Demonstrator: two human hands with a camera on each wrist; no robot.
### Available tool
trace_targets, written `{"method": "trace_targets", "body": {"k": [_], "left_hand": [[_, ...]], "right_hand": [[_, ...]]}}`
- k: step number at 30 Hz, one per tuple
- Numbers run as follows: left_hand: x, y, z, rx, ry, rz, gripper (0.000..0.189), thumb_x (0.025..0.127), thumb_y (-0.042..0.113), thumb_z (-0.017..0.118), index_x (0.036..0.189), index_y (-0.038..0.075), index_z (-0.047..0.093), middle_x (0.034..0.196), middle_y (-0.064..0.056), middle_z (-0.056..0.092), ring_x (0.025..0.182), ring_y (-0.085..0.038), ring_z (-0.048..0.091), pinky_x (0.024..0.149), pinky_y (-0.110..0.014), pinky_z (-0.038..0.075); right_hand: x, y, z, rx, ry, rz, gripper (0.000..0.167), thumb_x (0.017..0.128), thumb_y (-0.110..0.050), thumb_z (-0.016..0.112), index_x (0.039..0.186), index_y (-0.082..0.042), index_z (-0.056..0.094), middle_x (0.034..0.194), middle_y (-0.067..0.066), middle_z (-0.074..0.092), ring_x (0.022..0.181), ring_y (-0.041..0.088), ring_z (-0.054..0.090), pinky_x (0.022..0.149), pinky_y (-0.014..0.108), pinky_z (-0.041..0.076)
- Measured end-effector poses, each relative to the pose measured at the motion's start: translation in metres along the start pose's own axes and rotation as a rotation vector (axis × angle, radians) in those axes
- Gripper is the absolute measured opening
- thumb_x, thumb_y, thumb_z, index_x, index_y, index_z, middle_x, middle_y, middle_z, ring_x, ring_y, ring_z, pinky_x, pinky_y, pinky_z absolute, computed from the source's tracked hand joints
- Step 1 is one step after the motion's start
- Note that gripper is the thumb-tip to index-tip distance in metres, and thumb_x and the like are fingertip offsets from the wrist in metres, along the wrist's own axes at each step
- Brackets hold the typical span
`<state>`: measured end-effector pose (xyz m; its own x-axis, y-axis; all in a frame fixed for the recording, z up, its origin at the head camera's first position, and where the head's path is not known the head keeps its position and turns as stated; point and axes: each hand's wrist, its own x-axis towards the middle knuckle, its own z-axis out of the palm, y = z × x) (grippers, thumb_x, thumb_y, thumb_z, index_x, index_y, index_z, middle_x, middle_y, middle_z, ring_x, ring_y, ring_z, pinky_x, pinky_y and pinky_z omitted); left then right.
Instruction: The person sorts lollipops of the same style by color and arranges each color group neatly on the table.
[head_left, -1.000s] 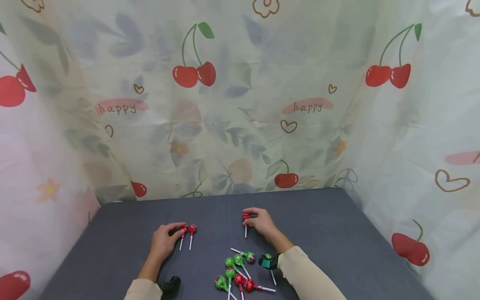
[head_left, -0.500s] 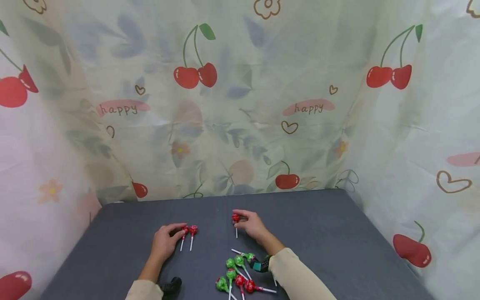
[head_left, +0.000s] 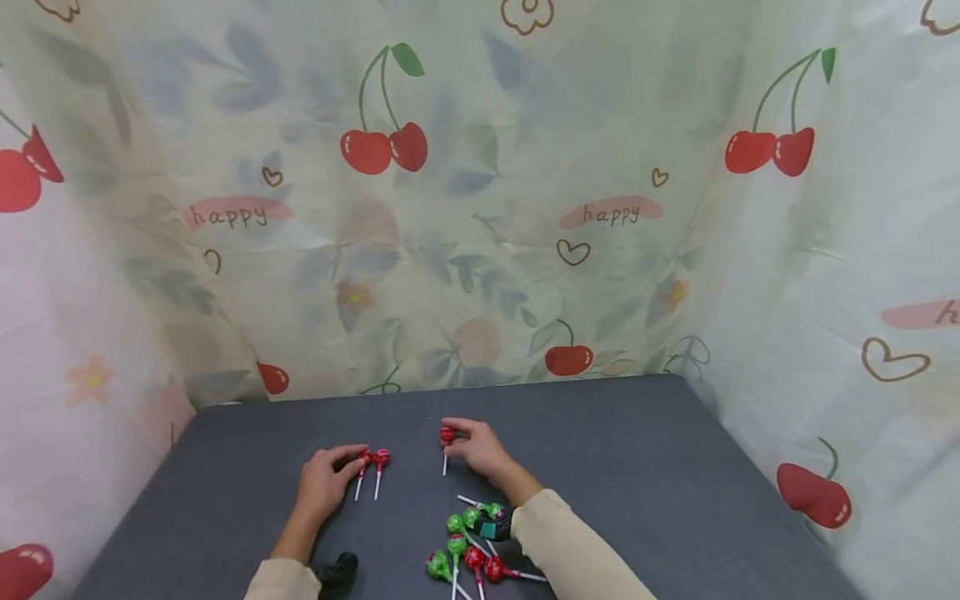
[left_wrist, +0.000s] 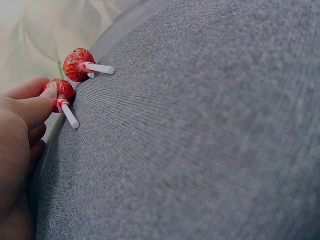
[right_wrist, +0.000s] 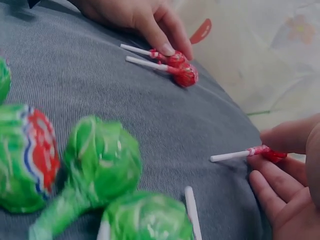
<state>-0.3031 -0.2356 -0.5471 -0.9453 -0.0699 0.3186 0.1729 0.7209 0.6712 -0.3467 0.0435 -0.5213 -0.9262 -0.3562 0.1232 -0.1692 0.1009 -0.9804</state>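
With thumb and fingertips my left hand (head_left: 322, 483) pinches the head of a red lollipop (left_wrist: 61, 94), its white stick pointing toward me. Right beside it lies a second red lollipop (head_left: 382, 458), untouched. Farther right, my right hand (head_left: 483, 452) pinches another red lollipop (head_left: 447, 435) by its head, stick toward me. In the right wrist view the thumb and fingers partly cover that lollipop's head. Nearer me is a loose pile with green lollipops (head_left: 457, 546) and two red lollipops (head_left: 474, 558). My right wrist and sleeve hide part of the pile.
Everything lies on a dark grey cloth-covered table (head_left: 615, 442). A curtain (head_left: 480, 208) printed with cherries and leaves encloses the back and both sides. A black band (head_left: 339, 571) sits by my left wrist and a dark watch (head_left: 492, 527) on my right.
My right hand has moved left with its red lollipop, closer to the two red ones. The left hand stays in place. My right wrist now covers more of the pile.
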Motion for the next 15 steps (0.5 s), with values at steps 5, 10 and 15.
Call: {"method": "trace_targets", "body": {"k": [5, 10, 15], "left_hand": [[0.000, 0.001, -0.003, 0.004, -0.016, -0.013, 0.026, 0.090, 0.017, 0.071, 0.116, 0.013, 0.073, 0.111, -0.013, 0.067, 0.102, -0.033, 0.058, 0.087, -0.052, 0.043], [0.001, -0.001, -0.003, 0.008, -0.024, -0.016, 0.027, 0.090, 0.017, 0.071, 0.116, 0.013, 0.073, 0.112, -0.013, 0.067, 0.103, -0.033, 0.058, 0.089, -0.052, 0.042], [0.002, -0.003, -0.001, 0.010, -0.021, -0.019, 0.027, 0.090, 0.017, 0.072, 0.116, 0.014, 0.073, 0.111, -0.011, 0.068, 0.101, -0.032, 0.059, 0.087, -0.051, 0.043]], "right_hand": [[0.003, -0.001, 0.012, -0.067, 0.053, -0.038, 0.042, 0.083, 0.015, 0.063, 0.125, 0.013, 0.058, 0.107, 0.025, 0.067, 0.097, 0.034, 0.067, 0.077, 0.028, 0.053], [-0.007, -0.017, 0.026, 0.014, 0.090, -0.040, 0.033, 0.086, 0.016, 0.058, 0.119, 0.015, 0.061, 0.103, 0.029, 0.067, 0.094, 0.040, 0.067, 0.076, 0.033, 0.055], [-0.008, -0.020, 0.036, 0.105, 0.064, -0.041, 0.028, 0.088, 0.016, 0.056, 0.116, 0.019, 0.059, 0.104, 0.036, 0.063, 0.095, 0.051, 0.062, 0.080, 0.045, 0.054]]}}
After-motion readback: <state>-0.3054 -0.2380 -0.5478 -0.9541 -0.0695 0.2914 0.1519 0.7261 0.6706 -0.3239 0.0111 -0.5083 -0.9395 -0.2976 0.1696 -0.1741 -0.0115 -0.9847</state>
